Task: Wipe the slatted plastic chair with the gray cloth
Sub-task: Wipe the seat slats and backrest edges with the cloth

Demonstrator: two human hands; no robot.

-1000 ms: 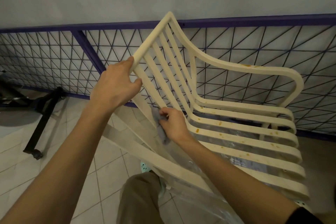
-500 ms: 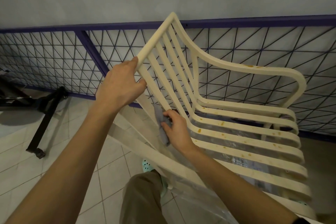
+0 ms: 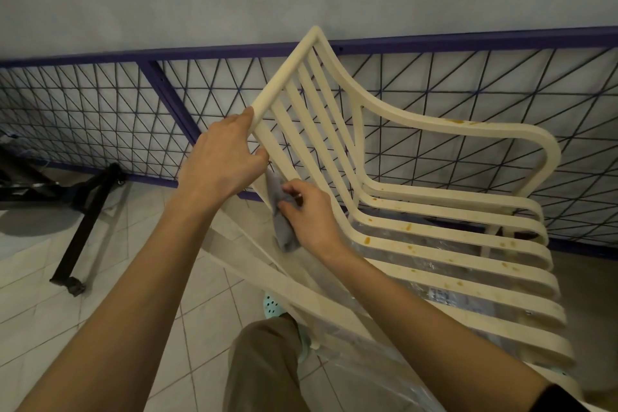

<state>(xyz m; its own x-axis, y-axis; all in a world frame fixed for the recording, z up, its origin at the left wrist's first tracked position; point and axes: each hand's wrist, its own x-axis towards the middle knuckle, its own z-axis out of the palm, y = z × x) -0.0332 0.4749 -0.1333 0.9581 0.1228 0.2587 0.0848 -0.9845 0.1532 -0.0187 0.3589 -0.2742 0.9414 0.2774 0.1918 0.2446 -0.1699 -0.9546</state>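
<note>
A cream slatted plastic chair (image 3: 434,211) stands in front of me, its seat slats dotted with orange-brown stains. My left hand (image 3: 220,160) grips the near corner of the backrest's top rail. Just below it, my right hand (image 3: 311,214) holds a crumpled gray cloth (image 3: 282,217) pressed against the lower part of the nearest back slat. Part of the cloth hangs down below my fingers.
A purple-framed wire mesh fence (image 3: 100,117) runs behind the chair below a gray wall. A black wheeled stand (image 3: 83,221) lies on the tiled floor at left. Clear plastic sheeting (image 3: 384,361) sits under the chair. My trouser leg (image 3: 264,368) and a teal shoe (image 3: 272,306) are below.
My right hand has slid the cloth up the back slat, closer to my left hand. The left hand keeps its grip on the top rail.
</note>
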